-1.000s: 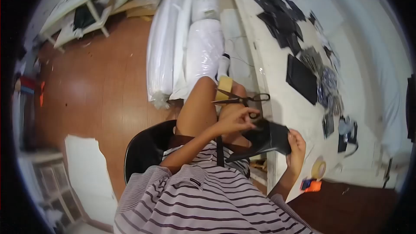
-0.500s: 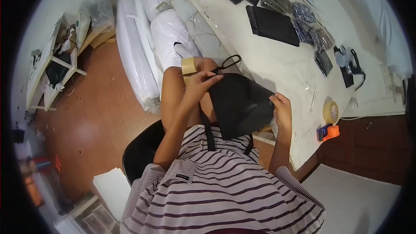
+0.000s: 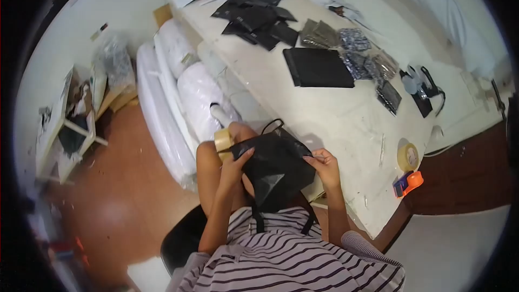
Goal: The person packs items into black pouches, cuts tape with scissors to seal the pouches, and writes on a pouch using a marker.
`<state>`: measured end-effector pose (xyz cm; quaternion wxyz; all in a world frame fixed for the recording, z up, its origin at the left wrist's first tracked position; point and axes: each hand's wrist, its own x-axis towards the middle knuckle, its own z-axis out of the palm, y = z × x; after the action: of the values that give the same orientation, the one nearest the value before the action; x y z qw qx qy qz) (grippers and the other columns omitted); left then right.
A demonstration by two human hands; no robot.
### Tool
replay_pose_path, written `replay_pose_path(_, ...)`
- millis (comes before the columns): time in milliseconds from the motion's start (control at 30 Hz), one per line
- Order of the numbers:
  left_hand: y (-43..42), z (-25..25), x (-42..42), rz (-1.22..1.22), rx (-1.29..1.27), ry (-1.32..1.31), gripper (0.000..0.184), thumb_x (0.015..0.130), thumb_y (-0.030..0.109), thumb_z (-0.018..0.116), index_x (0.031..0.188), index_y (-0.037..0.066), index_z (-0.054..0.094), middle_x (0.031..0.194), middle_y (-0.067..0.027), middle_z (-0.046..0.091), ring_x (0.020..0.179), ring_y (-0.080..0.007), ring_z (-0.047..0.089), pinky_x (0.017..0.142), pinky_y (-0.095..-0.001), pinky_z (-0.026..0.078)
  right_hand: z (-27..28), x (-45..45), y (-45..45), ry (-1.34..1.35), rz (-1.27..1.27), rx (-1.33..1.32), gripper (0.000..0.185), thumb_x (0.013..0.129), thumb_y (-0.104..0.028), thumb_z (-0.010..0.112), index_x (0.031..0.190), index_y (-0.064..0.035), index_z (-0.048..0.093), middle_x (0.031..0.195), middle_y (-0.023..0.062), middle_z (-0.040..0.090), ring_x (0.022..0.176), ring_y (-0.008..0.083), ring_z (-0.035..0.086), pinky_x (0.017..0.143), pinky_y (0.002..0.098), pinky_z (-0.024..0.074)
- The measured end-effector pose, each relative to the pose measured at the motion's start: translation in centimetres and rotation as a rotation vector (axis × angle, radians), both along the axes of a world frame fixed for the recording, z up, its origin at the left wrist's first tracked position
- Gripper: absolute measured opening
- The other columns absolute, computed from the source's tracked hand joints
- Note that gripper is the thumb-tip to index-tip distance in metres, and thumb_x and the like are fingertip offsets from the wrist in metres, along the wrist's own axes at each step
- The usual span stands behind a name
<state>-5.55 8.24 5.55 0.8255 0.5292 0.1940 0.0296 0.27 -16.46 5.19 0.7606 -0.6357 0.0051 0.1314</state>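
A black plastic bag [image 3: 278,167] hangs over my lap, its upper edge spread between my two hands. My left hand [image 3: 235,168] pinches its left edge, thumb on top. At the upper right corner, my right hand [image 3: 324,166] grips the bag between thumb and fingers. Just beyond the bag a black loop [image 3: 273,124], shaped like a scissors handle, sticks out; the rest is hidden. A roll of tan tape [image 3: 223,140] is beside my knee, left of the bag.
On the white table [image 3: 346,130] lie a black stack [image 3: 319,68], a pile of black packets [image 3: 257,19], clear-wrapped packets [image 3: 357,57], a tape roll [image 3: 408,157] and an orange tape dispenser [image 3: 408,184]. White wrapped rolls [image 3: 162,108] stand left of the table.
The view has tilted up, showing more of the table. My left hand has moved from near the black loop to the bag's left edge, and the bag's upper edge is pulled wider.
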Motion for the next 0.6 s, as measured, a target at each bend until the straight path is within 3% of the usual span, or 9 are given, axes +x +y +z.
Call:
replay_pose_path(100, -0.5, 1.5, 0.4, 0.049, 0.040, 0.025, 0.031, 0.087, 0.019, 0.065, 0.109, -0.002, 0.060, 0.096, -0.0036, 0.062, 0.091, -0.0110, 0.056, 0.083, -0.0222, 0.042, -0.1, 0.7, -0.3, -0.097, -0.056, -0.042, 0.008, 0.084, -0.001, 0.064, 0.090, 0.0039, 0.064, 0.076, 0.0034, 0.066, 0.068, 0.0056, 0.058, 0.062, 0.0189, 0.0461)
replay_pose_path(167, -1.0, 1.1, 0.7, 0.076, 0.026, 0.050, 0.035, 0.087, 0.018, 0.064, 0.114, -0.003, 0.057, 0.101, -0.0052, 0.061, 0.094, -0.0120, 0.056, 0.085, -0.0229, 0.042, 0.3, 0.8, -0.7, -0.174, -0.133, -0.236, 0.007, 0.085, -0.002, 0.063, 0.089, 0.0034, 0.065, 0.079, 0.0058, 0.068, 0.069, 0.0057, 0.058, 0.065, 0.0182, 0.0454)
replay_pose_path(233, -1.6, 0.4, 1.1, 0.282, 0.292, -0.080, 0.046, 0.089, 0.016, 0.061, 0.126, -0.005, 0.045, 0.117, -0.0110, 0.055, 0.105, -0.0165, 0.053, 0.090, -0.0260, 0.041, 4.4, 0.0, -0.3, -0.229, -0.184, -0.380, 0.009, 0.086, -0.003, 0.062, 0.090, 0.0030, 0.067, 0.078, 0.0030, 0.067, 0.068, 0.0042, 0.057, 0.062, 0.0178, 0.0445)
replay_pose_path(300, -2.3, 1.7, 1.1, 0.245, 0.359, -0.178, 0.050, 0.091, 0.012, 0.058, 0.133, -0.003, 0.036, 0.127, -0.0148, 0.048, 0.115, -0.0213, 0.048, 0.095, -0.0295, 0.039, 6.6, -0.3, -0.2, -0.348, -0.256, -0.675, 0.014, 0.088, -0.002, 0.059, 0.097, 0.0031, 0.068, 0.078, 0.0037, 0.067, 0.070, 0.0044, 0.058, 0.063, 0.0190, 0.0462)
replay_pose_path(433, -5.6, 5.3, 1.2, 0.026, 0.844, -0.381, 0.040, 0.089, 0.007, 0.055, 0.126, -0.004, 0.046, 0.128, -0.0164, 0.050, 0.122, -0.0289, 0.046, 0.103, -0.0356, 0.034, 8.1, -0.2, -0.3, -0.564, -0.339, -0.624, 0.018, 0.090, -0.003, 0.056, 0.103, 0.0046, 0.066, 0.080, 0.0063, 0.068, 0.070, 0.0065, 0.060, 0.065, 0.0203, 0.0484)
replay_pose_path(467, -6.7, 5.4, 1.7, -0.058, 0.844, -0.505, 0.040, 0.089, 0.006, 0.055, 0.126, -0.004, 0.047, 0.129, -0.0172, 0.050, 0.123, -0.0305, 0.045, 0.105, -0.0359, 0.032, 8.8, -0.4, -0.2, -0.474, -0.366, -0.546, 0.018, 0.090, -0.003, 0.055, 0.103, 0.0049, 0.065, 0.082, 0.0095, 0.069, 0.075, 0.0106, 0.063, 0.068, 0.0220, 0.0497)
replay_pose_path(533, -10.1, 4.6, 1.8, -0.171, 0.427, -0.444, 0.049, 0.089, 0.013, 0.056, 0.133, -0.001, 0.041, 0.136, -0.0200, 0.043, 0.129, -0.0328, 0.037, 0.108, -0.0407, 0.026, 9.0, -0.4, -0.4, -0.403, -0.355, -0.454, 0.023, 0.092, -0.005, 0.052, 0.111, 0.0048, 0.061, 0.093, 0.0161, 0.068, 0.085, 0.0179, 0.065, 0.075, 0.0271, 0.0515)
replay_pose_path(567, -11.4, 3.9, 2.2, -0.157, 0.423, -0.426, 0.049, 0.089, 0.013, 0.056, 0.133, -0.001, 0.041, 0.136, -0.0200, 0.043, 0.129, -0.0328, 0.037, 0.108, -0.0407, 0.026, 8.0, 0.1, -0.1, -0.393, -0.334, -0.460, 0.023, 0.092, -0.005, 0.052, 0.111, 0.0048, 0.061, 0.093, 0.0161, 0.068, 0.085, 0.0179, 0.065, 0.075, 0.0271, 0.0515)
replay_pose_path(600, -12.3, 2.8, 2.6, -0.178, 0.719, -0.356, 0.054, 0.089, 0.019, 0.056, 0.137, 0.001, 0.036, 0.139, -0.0203, 0.038, 0.132, -0.0333, 0.033, 0.109, -0.0432, 0.023, 5.9, 0.6, 0.6, -0.440, -0.326, -0.479, 0.027, 0.092, -0.007, 0.053, 0.116, 0.0046, 0.058, 0.101, 0.0178, 0.065, 0.092, 0.0211, 0.064, 0.080, 0.0304, 0.0502)
